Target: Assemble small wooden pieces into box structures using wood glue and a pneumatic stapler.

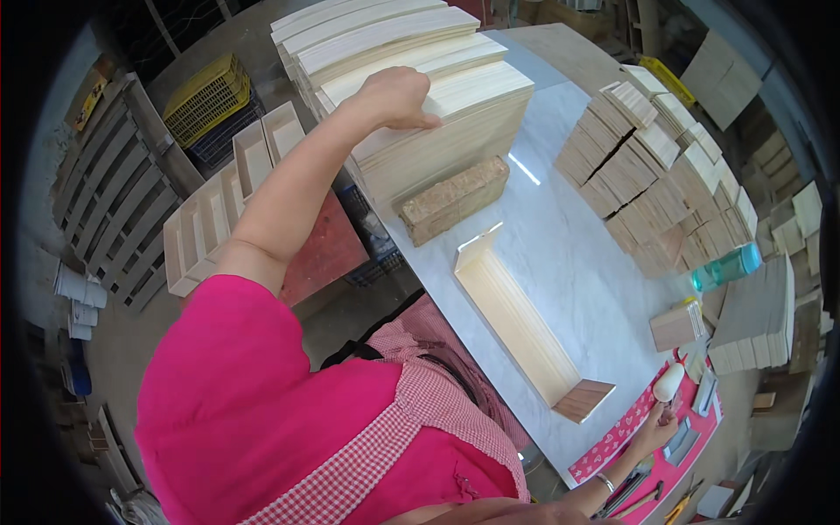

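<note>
My left hand (398, 98) reaches to the near edge of a tall stack of thin pale wooden boards (464, 131). Its fingers are curled over the top board (477, 85), with the thumb against the front edge. At the lower right, my right hand (652, 435) closes around the end of a white squeeze bottle (669, 382), partly hidden by the fingers. Between the hands, an open wooden frame piece (518, 322) lies on the table: a long strip with a short upright board at each end. A rough brown brick (455, 199) sits against the stack.
Stacked wooden blocks (652, 175) stand on the table's right side near a teal bottle (726, 267). Tools, including a hammer (643, 500), lie on a pink cloth (604, 451). Wooden trays (206, 229) rest on a red surface (324, 254) to the left, before yellow crates (207, 99).
</note>
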{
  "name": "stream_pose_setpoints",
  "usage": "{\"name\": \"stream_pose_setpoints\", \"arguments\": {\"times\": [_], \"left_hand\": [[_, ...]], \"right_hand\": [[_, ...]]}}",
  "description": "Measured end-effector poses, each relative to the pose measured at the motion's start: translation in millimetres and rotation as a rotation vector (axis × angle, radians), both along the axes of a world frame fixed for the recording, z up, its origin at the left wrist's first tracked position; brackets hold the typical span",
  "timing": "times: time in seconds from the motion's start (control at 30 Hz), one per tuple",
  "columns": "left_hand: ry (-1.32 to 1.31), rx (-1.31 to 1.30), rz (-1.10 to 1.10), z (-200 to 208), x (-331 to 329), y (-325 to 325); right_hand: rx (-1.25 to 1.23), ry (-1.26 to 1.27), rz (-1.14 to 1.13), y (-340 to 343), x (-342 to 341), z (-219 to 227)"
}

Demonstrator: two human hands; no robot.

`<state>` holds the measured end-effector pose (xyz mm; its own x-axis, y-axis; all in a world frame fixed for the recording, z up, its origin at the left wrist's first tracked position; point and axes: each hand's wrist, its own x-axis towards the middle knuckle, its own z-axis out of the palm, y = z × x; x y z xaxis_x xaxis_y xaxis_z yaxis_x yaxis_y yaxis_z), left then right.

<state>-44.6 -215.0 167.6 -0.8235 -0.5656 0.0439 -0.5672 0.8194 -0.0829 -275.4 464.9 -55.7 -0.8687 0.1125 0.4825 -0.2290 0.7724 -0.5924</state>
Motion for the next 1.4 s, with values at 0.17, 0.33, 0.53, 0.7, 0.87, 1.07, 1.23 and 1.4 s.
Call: {"name": "stream_pose_setpoints", "arguments": {"times": [0.17, 0.33, 0.53, 0.7, 0.87, 1.07, 1.23, 1.4], "left_hand": [[0.187, -0.181, -0.030, 0.1, 7.9, 6.4], [0.461, -0.117, -0.199, 15.5, 32.6, 41.3], [0.587, -0.269, -0.714, -10.3, 32.1, 146.9], [0.751, -0.176, -1.259, -61.0, 21.0, 199.3], [0.552, -0.084, -1.316, -83.4, 19.6, 212.9], [0.491, 0.214, -1.254, -64.1, -6.3, 316.8], [0.380, 0.327, -1.261, -61.6, -21.7, 343.2], [0.372, 0.359, -1.249, -65.4, -34.4, 331.4]], "right_hand": [[0.009, 0.012, -0.007, -7.0, 31.6, 32.0], [-0.277, 0.016, 0.239, -59.2, 73.0, 89.2], [-0.784, -0.204, 0.683, -171.0, 139.7, 155.4], [-0.626, 0.019, 0.603, -153.3, 145.6, 129.8], [-0.979, -0.153, 0.443, -159.4, 196.3, 142.8], [-0.935, -0.223, 0.441, -169.8, 215.3, 111.4], [-0.966, -0.236, 0.429, -165.8, 208.2, 109.8], [-0.612, -0.260, 0.397, -117.0, 171.1, 69.3]]}}
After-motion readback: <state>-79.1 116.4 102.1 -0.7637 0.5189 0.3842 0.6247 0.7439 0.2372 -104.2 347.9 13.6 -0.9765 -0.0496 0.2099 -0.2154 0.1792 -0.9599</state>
